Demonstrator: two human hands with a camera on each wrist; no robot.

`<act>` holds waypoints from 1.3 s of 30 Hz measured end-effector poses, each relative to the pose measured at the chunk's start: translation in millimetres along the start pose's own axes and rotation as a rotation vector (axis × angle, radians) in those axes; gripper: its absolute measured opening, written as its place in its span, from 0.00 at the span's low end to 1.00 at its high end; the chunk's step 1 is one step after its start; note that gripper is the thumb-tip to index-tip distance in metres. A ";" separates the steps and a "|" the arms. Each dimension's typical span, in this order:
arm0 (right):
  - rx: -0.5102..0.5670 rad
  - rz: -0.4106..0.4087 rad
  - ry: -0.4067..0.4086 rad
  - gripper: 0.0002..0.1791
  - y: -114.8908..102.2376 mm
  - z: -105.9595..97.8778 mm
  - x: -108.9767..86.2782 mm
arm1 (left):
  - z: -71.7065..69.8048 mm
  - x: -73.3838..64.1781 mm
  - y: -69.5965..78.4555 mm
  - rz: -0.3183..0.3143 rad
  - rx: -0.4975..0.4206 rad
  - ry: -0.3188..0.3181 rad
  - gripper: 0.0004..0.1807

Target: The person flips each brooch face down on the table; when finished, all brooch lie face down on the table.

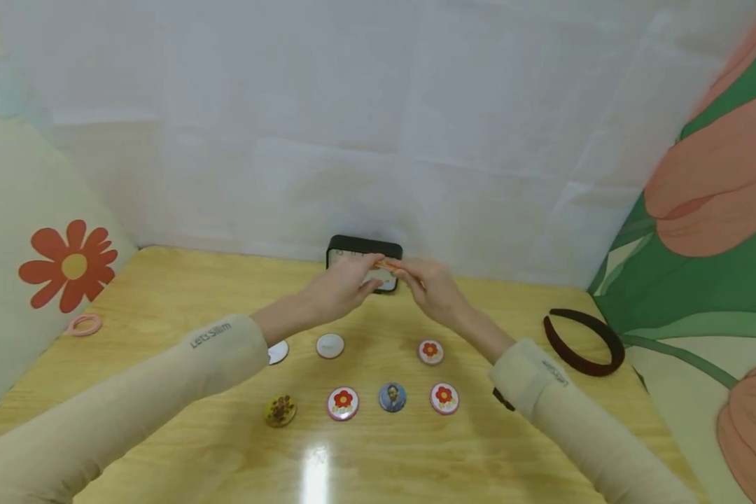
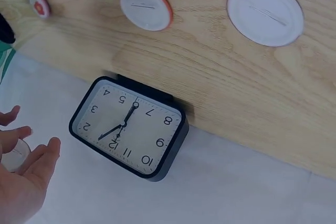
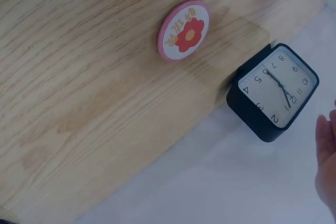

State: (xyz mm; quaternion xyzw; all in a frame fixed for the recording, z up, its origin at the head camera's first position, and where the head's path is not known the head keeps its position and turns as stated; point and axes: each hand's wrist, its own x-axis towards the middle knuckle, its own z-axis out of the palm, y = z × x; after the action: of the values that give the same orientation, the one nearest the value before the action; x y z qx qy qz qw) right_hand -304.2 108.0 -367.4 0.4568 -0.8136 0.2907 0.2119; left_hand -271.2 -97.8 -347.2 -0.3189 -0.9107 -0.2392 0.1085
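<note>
In the head view, a small round badge [image 1: 387, 265] with an orange edge is held nearly edge-on in the air. My left hand [image 1: 348, 281] pinches it from the left, and my right hand [image 1: 433, 288] pinches it from the right. Behind the hands stands a black rectangular clock [image 1: 365, 245], partly covered by them. The left wrist view shows the held badge's whitish face [image 2: 16, 156] between fingers at the left edge. At the right edge of the right wrist view, only part of my right hand [image 3: 326, 169] appears, and the badge is out of sight.
Several badges lie on the wooden table: white-faced ones [image 1: 330, 345], red-flower ones [image 1: 343, 403], a blue portrait one [image 1: 393, 397] and a yellow sunflower one [image 1: 281, 410]. A dark red headband [image 1: 582, 367] lies right, a pink ring [image 1: 85, 325] left. White cloth [image 1: 290, 196] hangs behind.
</note>
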 end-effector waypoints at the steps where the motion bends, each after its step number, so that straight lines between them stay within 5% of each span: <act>1: 0.012 0.005 0.010 0.12 -0.1 0.5 -0.4 | 0.9 -0.1 0.2 0.003 0.011 -0.001 0.25; 8: 0.126 0.087 0.043 0.09 -3.3 8.0 0.5 | 7.8 -4.1 -2.2 0.082 0.080 0.044 0.29; 16: 0.190 0.188 0.028 0.09 -6.8 14.4 -1.6 | 11.1 -8.2 -7.3 0.157 0.011 0.091 0.22; 39: 0.251 0.321 0.020 0.11 -10.2 19.2 -15.4 | 21.6 -4.5 -0.9 0.041 -0.001 -0.014 0.24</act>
State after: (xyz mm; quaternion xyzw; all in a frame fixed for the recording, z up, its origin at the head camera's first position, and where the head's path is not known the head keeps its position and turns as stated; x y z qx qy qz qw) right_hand -289.3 100.5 -388.2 0.3414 -0.8312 0.4242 0.1122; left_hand -269.2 -89.9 -367.7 -0.3394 -0.9045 -0.2352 0.1068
